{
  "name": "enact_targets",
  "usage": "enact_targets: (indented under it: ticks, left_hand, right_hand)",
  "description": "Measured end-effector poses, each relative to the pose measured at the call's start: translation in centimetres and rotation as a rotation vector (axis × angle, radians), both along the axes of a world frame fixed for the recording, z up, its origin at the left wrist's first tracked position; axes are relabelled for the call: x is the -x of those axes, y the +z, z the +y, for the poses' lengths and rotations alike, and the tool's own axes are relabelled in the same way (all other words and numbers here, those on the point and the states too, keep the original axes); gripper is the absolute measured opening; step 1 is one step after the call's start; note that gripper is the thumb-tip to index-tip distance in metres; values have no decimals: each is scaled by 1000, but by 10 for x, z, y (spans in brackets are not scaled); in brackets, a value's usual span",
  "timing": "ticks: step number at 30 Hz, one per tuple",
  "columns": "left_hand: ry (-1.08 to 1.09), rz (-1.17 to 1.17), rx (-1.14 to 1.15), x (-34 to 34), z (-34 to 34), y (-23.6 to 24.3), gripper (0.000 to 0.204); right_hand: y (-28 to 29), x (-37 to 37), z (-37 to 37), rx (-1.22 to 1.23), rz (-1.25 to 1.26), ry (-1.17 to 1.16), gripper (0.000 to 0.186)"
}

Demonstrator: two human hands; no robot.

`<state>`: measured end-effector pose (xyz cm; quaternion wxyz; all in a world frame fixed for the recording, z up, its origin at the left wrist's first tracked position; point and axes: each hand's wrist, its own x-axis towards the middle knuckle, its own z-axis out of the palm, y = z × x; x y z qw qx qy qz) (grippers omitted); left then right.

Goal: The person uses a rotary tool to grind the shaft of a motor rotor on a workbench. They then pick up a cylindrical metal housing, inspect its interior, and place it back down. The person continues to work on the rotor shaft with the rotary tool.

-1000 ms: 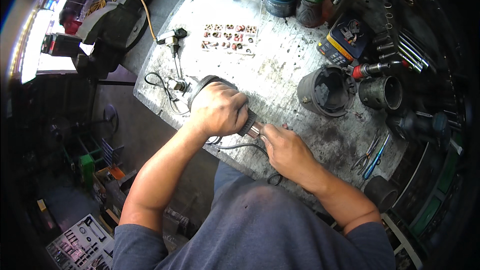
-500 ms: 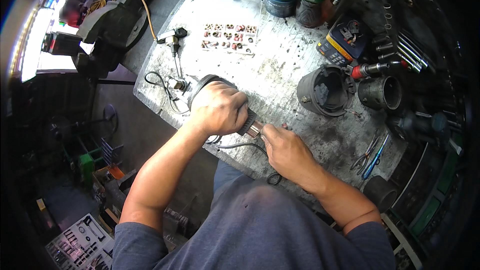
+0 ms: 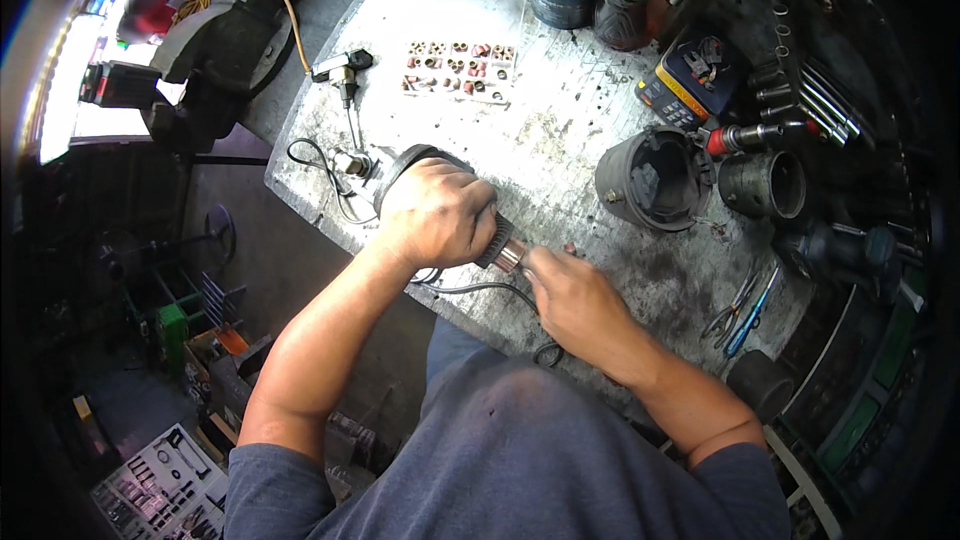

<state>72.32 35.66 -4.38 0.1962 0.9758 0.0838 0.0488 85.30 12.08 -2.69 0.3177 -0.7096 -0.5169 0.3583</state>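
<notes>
A motor armature (image 3: 509,255) with a copper-coloured commutator and dark windings lies across my hands, over the near part of the workbench. My left hand (image 3: 437,212) is closed over its dark body from above. Behind those knuckles curves the rim of a round black part (image 3: 425,154); how it joins the armature is hidden. At the commutator end, my right hand (image 3: 575,300) is closed with its fingers curled in around the tip. The shaft end is covered by those fingers. A black cable (image 3: 480,288) runs on the bench below both hands.
A tray of small bushings (image 3: 458,70) sits at the back of the workbench (image 3: 560,130). On the right stand a dark motor housing (image 3: 625,185), a metal ring (image 3: 765,185), a dark blue box (image 3: 690,80) and pliers (image 3: 730,315). A dial gauge (image 3: 352,162) lies at the left edge.
Both hands keep their grip in nearly the same place. My right fingers have shifted very slightly at the commutator end, and the view has moved a little.
</notes>
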Motion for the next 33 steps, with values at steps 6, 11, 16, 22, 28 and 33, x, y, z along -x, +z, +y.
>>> enact_targets:
  ticks: [6,11,16,22,28,33]
  left_hand:
    - [1,-6,-11,-1,1,1,15]
    - [-8,-5,6,-1,1,1,15]
    - [0,-16,-23,-1,0,1,15]
    - [3,-4,1,-1,0,1,15]
    - [-1,-17,28,-1,0,2,14]
    - [4,-9,-1,-1,-1,2,14]
  right_hand:
    - [0,3,1,158,10,-64,10]
    - [1,5,2,-25,21,-70,9]
    - [1,5,-3,29,12,-66,7]
    - [-2,5,0,-9,-11,-60,7]
    - [5,5,4,-17,17,-66,8]
    - [5,3,1,35,11,-65,9]
